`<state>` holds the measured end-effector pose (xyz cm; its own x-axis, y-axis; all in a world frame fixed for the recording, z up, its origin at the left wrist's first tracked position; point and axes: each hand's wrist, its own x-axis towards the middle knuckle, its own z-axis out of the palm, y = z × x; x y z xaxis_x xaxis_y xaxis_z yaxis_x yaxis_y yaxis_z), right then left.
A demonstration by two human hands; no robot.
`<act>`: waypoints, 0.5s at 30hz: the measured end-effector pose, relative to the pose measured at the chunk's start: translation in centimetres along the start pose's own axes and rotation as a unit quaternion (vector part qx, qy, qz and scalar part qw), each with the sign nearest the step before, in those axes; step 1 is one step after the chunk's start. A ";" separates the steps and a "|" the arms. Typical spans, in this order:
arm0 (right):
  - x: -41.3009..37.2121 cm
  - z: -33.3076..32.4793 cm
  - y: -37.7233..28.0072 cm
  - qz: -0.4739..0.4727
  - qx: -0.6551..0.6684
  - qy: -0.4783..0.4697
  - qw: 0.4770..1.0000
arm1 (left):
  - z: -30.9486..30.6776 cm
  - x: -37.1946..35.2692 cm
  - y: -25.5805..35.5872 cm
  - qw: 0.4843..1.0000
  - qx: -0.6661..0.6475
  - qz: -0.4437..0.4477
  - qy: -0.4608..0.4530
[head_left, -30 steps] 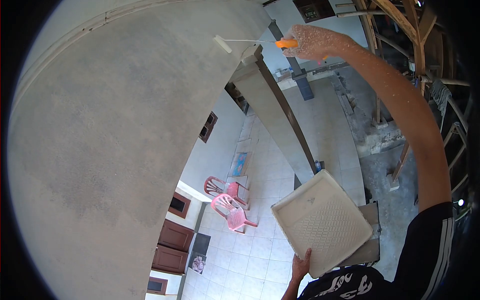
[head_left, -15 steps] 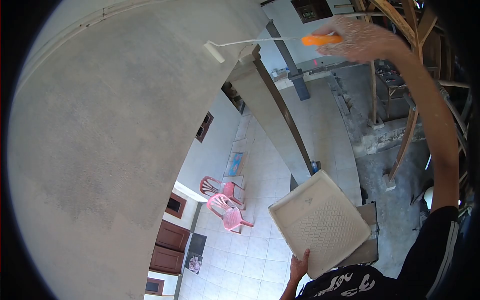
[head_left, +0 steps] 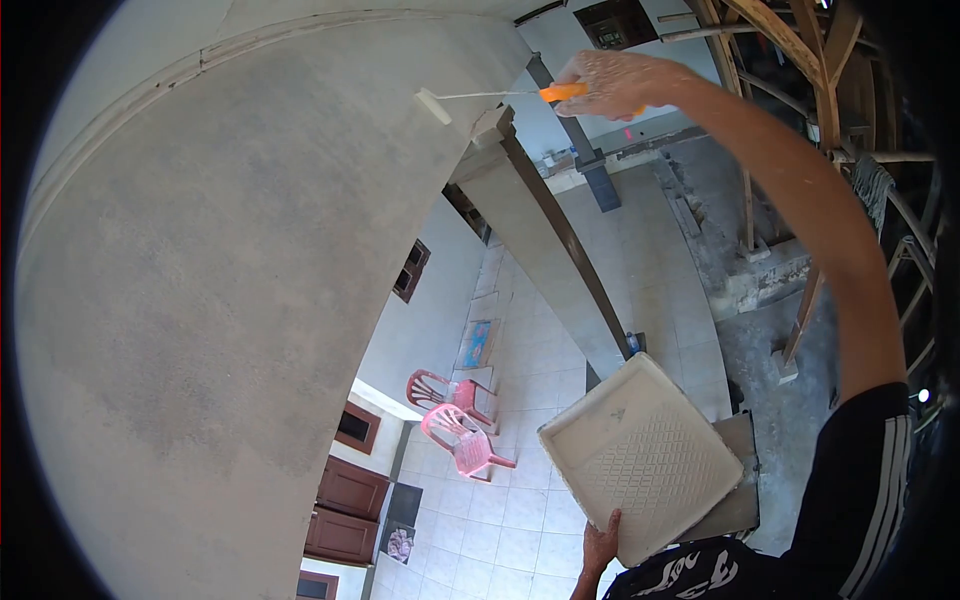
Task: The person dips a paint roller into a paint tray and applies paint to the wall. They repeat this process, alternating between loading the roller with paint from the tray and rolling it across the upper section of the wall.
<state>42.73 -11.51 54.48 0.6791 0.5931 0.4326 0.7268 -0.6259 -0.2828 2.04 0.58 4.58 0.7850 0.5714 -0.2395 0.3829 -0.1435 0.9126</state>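
Observation:
Raised at the top, my right hand [head_left: 615, 85] is closed around the orange handle of a paint roller [head_left: 563, 92]. The narrow pale roller sleeve [head_left: 433, 107] is at the grey plastered wall [head_left: 230, 220], near its upper right edge; actual contact is hard to make out. Low in the view, my left hand [head_left: 600, 545] grips the near edge of a cream paint tray [head_left: 640, 450], thumb over the rim. The tray has a ribbed slope and a smooth end, both coated pale. White specks of paint dot my right hand and forearm.
A grey column [head_left: 545, 225] stands just beyond the wall edge. Far below on the tiled floor are a pink plastic chair [head_left: 470, 445] and a red one [head_left: 465, 395]. Wooden poles [head_left: 800, 325] rise at the right. Part of a flat board [head_left: 735, 470] shows under the tray.
My right hand has moved left and slightly down, closer to the wall, with the roller. The sleeve stays near the same spot on the wall. The tray is still in my left hand.

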 end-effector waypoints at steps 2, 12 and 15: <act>-4.1 -2.6 -0.5 0.014 -0.016 0.010 1.000 | -0.1 -0.2 0.2 1.000 -0.002 -0.005 -0.007; -4.9 -2.8 0.6 0.043 0.006 0.040 0.998 | -0.2 -0.2 0.5 1.000 -0.011 -0.007 -0.013; -0.4 -0.9 1.4 0.011 0.029 0.015 0.999 | -0.2 -0.4 0.9 1.000 0.004 -0.013 -0.002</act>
<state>43.39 -13.02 54.68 0.6925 0.5631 0.4510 0.7167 -0.6085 -0.3408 2.03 0.39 5.59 0.7767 0.5719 -0.2639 0.4068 -0.1357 0.9034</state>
